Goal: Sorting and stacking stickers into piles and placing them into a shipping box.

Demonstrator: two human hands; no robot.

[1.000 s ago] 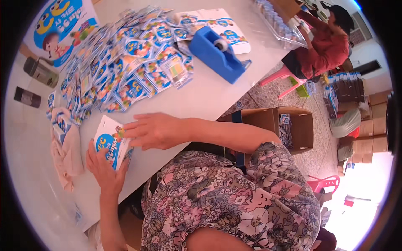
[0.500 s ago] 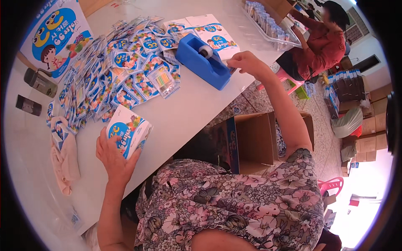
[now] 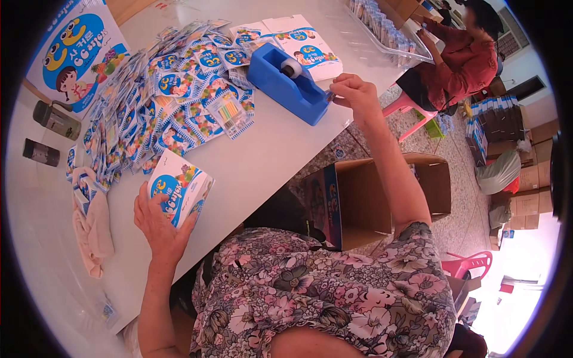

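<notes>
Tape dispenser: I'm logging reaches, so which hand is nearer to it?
Right. The right hand is at the tape dispenser's cutter end; the left hand holds a box far away.

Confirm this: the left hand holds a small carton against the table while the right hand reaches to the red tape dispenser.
One thing is wrong: the tape dispenser is blue, not red, as the head view shows. The rest stands: the left hand holds the small carton against the table while the right hand reaches to the dispenser's end.
</notes>
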